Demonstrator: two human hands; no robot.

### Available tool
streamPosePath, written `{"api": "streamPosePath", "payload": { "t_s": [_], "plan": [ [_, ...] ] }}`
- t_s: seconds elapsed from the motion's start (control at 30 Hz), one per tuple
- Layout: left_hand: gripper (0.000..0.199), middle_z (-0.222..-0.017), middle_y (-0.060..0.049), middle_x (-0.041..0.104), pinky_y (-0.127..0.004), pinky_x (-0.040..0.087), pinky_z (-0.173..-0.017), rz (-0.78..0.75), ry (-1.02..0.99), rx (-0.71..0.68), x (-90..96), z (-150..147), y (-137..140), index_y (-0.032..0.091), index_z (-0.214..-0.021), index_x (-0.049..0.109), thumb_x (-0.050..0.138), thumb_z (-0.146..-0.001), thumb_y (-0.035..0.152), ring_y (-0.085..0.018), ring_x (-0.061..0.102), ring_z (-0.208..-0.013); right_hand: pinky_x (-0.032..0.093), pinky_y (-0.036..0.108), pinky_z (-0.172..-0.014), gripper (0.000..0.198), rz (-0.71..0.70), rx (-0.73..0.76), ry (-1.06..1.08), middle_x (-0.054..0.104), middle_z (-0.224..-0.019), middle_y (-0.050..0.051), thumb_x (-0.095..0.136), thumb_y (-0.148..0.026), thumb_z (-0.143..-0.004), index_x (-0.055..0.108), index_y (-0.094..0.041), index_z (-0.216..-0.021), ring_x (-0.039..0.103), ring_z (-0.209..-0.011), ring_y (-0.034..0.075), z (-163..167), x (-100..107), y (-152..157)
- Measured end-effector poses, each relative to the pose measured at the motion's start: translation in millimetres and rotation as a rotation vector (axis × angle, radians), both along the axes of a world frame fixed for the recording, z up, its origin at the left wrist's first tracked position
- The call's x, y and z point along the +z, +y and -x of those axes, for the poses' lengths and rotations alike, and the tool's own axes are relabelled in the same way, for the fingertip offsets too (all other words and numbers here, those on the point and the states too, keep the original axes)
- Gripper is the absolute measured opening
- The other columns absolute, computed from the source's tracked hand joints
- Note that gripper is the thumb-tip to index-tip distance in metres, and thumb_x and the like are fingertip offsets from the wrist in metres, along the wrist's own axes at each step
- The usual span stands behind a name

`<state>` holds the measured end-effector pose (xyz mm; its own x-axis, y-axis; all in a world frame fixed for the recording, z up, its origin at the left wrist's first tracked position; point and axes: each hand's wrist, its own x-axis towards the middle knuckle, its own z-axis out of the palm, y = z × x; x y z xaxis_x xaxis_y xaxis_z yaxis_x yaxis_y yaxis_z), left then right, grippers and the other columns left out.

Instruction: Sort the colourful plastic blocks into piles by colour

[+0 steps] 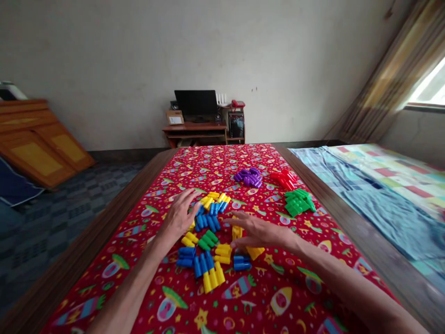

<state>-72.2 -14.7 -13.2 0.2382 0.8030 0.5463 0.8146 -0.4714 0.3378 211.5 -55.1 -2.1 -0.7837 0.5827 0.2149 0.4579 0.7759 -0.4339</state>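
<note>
Blue, yellow and green plastic building blocks lie loosely together on a red patterned cloth [260,297]. My left hand [181,213] is over the left side of this group, fingers stretched out beside the yellow blocks [207,202] and blue blocks [207,222]. On the other side, my right hand [257,231] reaches in over yellow blocks [237,232], its fingers apart and partly covering them. Between the hands lies a green block [208,240]. Nearer to me are more blue blocks [204,263] and yellow blocks [213,277]. Neither hand visibly holds anything.
Sorted piles of purple blocks [249,177], red blocks [284,178] and green blocks [299,202] sit farther back and right. A bed [375,185] adjoins the table's right side. Behind stands a desk [194,127] with a monitor [196,103]; a wooden cabinet [41,144] is at left.
</note>
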Motion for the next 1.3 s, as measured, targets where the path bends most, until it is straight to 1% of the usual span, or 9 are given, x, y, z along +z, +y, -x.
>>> {"api": "streamPosePath", "payload": {
  "t_s": [0.17,0.27,0.37,0.47,0.63,0.87,1.03,1.2,1.3],
  "plan": [
    [0.071,-0.141,-0.017,0.051,-0.045,0.034,-0.112,0.379,-0.172,0.024,-29.7,1.3,5.2,0.012,-0.134,0.048,0.024,-0.089,0.061,-0.028,0.045,-0.133,0.041,0.048,-0.105,0.053,-0.110,-0.166,0.045,0.030,-0.150,0.023,0.061,-0.034,-0.088,0.049,-0.015,-0.136,0.034,-0.138,0.034,9.8,-45.3,-16.5],
    [0.072,-0.145,-0.015,0.048,-0.043,0.032,-0.113,0.479,-0.254,-0.030,-29.4,-10.1,-0.4,0.013,-0.135,0.047,0.023,-0.089,0.063,-0.027,0.041,-0.136,0.039,0.053,-0.106,0.049,-0.229,-0.193,0.143,0.033,-0.148,0.023,0.058,-0.032,-0.089,0.049,-0.016,-0.134,0.032,-0.139,0.032,19.8,-44.6,-11.3],
    [0.067,-0.144,-0.011,0.049,-0.042,0.030,-0.115,0.477,-0.303,-0.071,-22.1,-19.4,-6.0,0.018,-0.134,0.049,0.024,-0.090,0.062,-0.025,0.038,-0.138,0.040,0.052,-0.103,0.034,-0.313,-0.156,0.117,0.046,-0.139,0.021,0.054,-0.030,-0.092,0.057,-0.017,-0.123,0.042,-0.131,0.031,37.9,-20.8,-7.0],
    [0.069,-0.140,-0.014,0.053,-0.043,0.033,-0.113,0.452,-0.397,-0.091,-19.8,-19.6,-6.1,0.015,-0.133,0.050,0.025,-0.090,0.062,-0.026,0.043,-0.135,0.049,0.035,-0.087,0.018,-0.257,0.016,-0.051,0.065,-0.109,0.012,0.050,-0.026,-0.094,0.063,-0.018,-0.105,0.060,-0.102,0.022,62.8,-0.5,-7.1],
    [0.069,-0.133,-0.016,0.059,-0.043,0.037,-0.110,0.441,-0.469,-0.084,-22.8,-8.9,-2.0,0.011,-0.126,0.055,0.029,-0.088,0.062,-0.027,0.052,-0.127,0.049,0.030,-0.068,0.014,-0.246,-0.041,-0.206,0.064,-0.100,0.009,0.059,-0.026,-0.086,0.062,-0.018,-0.098,0.060,-0.083,0.021,94.0,-8.7,-12.8],
    [0.066,-0.128,-0.013,0.063,-0.043,0.038,-0.109,0.392,-0.404,-0.070,-21.5,-6.4,-1.5,0.015,-0.112,0.065,0.033,-0.085,0.065,-0.028,0.054,-0.124,0.045,0.024,-0.076,0.022,-0.100,0.053,0.111,0.068,-0.094,0.006,0.056,-0.014,-0.084,0.064,-0.019,-0.104,0.061,-0.089,0.016,76.4,-2.0,-8.7],
    [0.067,-0.125,-0.014,0.065,-0.043,0.039,-0.108,0.373,-0.400,-0.076,-23.7,-6.2,1.3,0.013,-0.109,0.067,0.035,-0.084,0.067,-0.028,0.057,-0.121,0.042,0.021,-0.066,0.022,-0.098,-0.296,0.251,0.070,-0.091,0.005,0.053,-0.013,-0.086,0.065,-0.017,-0.104,0.062,-0.075,0.012,0.6,30.1,14.3],
    [0.067,-0.122,-0.013,0.066,-0.042,0.040,-0.107,0.360,-0.404,-0.075,-24.1,-5.7,1.7,0.014,-0.105,0.068,0.035,-0.084,0.068,-0.028,0.058,-0.120,0.041,0.025,-0.066,0.027,-0.150,-0.852,-0.094,0.071,-0.087,0.008,0.050,-0.016,-0.086,0.064,-0.016,-0.110,0.063,-0.078,0.019,-79.9,31.9,34.1],
    [0.068,-0.121,-0.014,0.067,-0.043,0.039,-0.108,0.360,-0.392,-0.073,-23.9,-6.1,1.9,0.014,-0.105,0.068,0.035,-0.084,0.069,-0.029,0.057,-0.119,0.041,0.027,-0.067,0.027,-0.114,-0.962,-0.298,0.072,-0.092,0.009,0.046,-0.020,-0.089,0.067,-0.019,-0.107,0.065,-0.084,0.022,-95.7,26.2,35.7]
  ]
}}
